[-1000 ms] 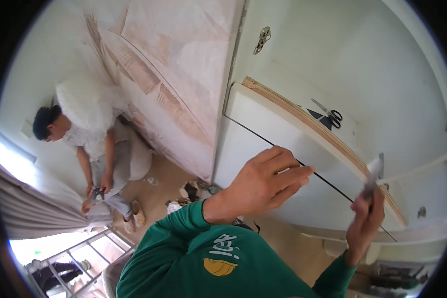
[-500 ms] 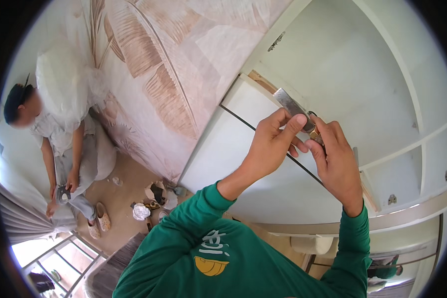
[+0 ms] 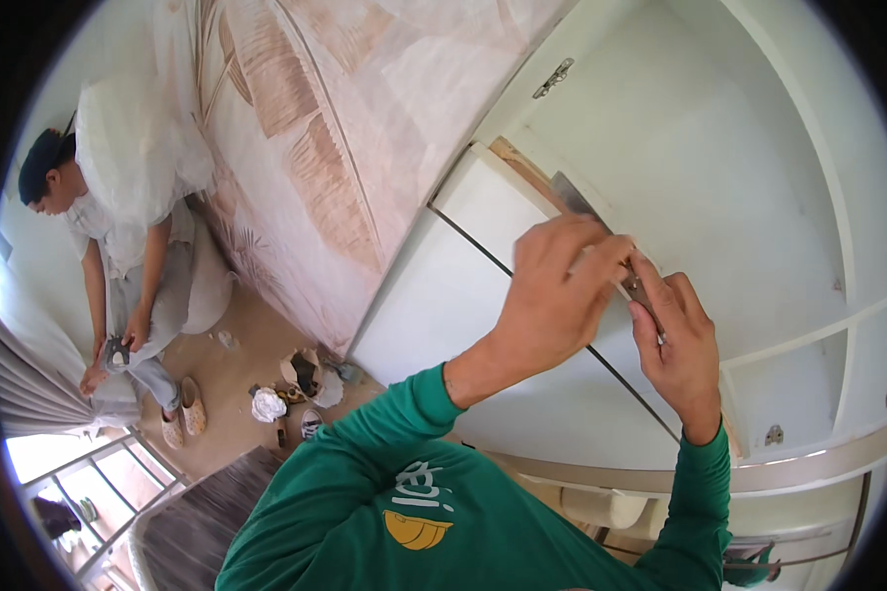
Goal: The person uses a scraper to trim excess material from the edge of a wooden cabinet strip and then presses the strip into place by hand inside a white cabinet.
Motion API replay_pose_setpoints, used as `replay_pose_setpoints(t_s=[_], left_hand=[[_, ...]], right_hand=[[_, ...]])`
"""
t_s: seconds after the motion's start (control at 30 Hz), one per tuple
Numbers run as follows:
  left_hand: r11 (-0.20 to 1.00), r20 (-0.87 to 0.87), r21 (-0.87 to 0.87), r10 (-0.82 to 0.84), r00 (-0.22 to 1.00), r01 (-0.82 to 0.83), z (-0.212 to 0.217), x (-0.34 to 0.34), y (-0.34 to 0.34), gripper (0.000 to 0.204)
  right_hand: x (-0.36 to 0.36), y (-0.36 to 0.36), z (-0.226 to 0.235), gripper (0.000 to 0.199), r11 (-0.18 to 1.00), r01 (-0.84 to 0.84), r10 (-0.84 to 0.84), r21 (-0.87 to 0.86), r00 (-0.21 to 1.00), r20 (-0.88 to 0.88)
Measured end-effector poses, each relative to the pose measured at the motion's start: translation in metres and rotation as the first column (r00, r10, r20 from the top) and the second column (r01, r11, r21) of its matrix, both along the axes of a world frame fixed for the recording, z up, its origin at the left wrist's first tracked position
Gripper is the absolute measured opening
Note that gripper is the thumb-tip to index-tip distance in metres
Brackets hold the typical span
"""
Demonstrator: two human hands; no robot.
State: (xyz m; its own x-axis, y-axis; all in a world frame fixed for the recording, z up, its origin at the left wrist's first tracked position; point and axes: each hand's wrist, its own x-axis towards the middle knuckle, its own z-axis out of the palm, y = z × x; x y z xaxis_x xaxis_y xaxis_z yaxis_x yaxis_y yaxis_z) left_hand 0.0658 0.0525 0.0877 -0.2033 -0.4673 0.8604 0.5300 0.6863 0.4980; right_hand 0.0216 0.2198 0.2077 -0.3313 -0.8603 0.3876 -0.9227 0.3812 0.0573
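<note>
Both hands work a flat grey metal scraper blade (image 3: 586, 212) at the top edge of a white cupboard door (image 3: 483, 295).

The left hand (image 3: 552, 295) has its fingers curled closed over the blade's lower part; the right hand (image 3: 680, 345) pinches the tool just beside it, against the door's raw wooden edge strip (image 3: 522, 167).

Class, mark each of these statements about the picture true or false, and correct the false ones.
1. Both hands meet at a flat metal blade on the cabinet's edge. True.
2. The left hand wears a glove. False: it is bare.
3. The person's sleeves are green. True.
4. The cabinet panel is black. False: it is white.
5. Another person sits by the patterned wall. True.
6. The right hand hangs free, away from the blade. False: its grip is on the blade's handle end.
</note>
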Motion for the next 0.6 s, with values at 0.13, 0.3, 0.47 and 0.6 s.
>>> replay_pose_setpoints(t_s=[0.13,0.3,0.47,0.6], left_hand=[[0.976,-0.052,-0.174,-0.141,0.989,0.13,0.016,-0.012,-0.007,0.029],[0.945,0.033,-0.224,-0.237,0.971,0.238,0.012,-0.032,-0.016,0.044],[0.942,0.059,-0.214,-0.253,0.966,0.26,0.012,-0.032,-0.018,0.054],[0.936,0.064,-0.258,-0.229,0.971,0.238,0.004,-0.027,-0.022,0.06]], right_hand=[[-0.012,0.006,-0.001,0.038,0.996,-0.088,0.087,0.02,0.996,0.023],[-0.008,-0.001,-0.003,0.02,0.998,-0.01,0.009,0.062,1.0,0.018],[0.001,-0.005,-0.005,0.023,0.998,0.003,-0.001,0.067,0.999,-0.032],[0.004,-0.003,-0.011,0.035,0.998,0.023,-0.01,0.058,0.977,-0.213]])
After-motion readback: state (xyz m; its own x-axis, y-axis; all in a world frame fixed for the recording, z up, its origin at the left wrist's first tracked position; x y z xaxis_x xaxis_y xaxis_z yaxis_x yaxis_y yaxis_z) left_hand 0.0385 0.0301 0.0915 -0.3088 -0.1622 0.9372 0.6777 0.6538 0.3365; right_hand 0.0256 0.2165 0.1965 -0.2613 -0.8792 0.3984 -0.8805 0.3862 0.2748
